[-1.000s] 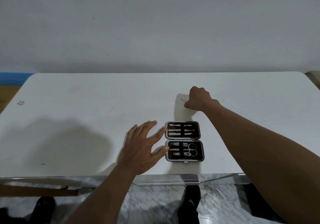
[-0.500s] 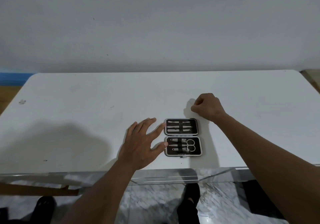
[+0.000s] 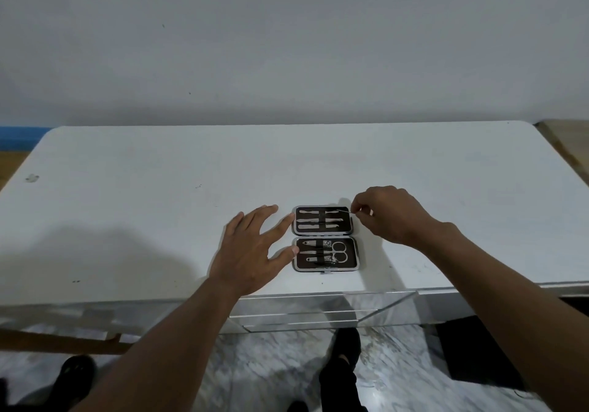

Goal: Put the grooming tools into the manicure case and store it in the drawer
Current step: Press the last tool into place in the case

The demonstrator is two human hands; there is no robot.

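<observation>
The manicure case (image 3: 350, 253) lies open flat on the white table (image 3: 159, 207), dark lining up, near the front edge. Its far half holds several slim metal tools; the near half holds clippers and small scissors (image 3: 338, 250). My right hand (image 3: 390, 215) pinches a thin metal grooming tool (image 3: 343, 211), whose tip lies over the top right slot of the far half. My left hand (image 3: 250, 252) rests flat on the table with its fingers spread, index finger and thumb touching the case's left edge.
A clear acrylic drawer unit (image 3: 322, 309) hangs below the table's front edge, in front of the case. The marble floor and a person's dark shoes show below. A small mark (image 3: 32, 178) sits at the table's far left.
My right hand picked the thin tool up from the table behind the case and carried it toward me to the case's top right corner. My left hand stayed against the case.
</observation>
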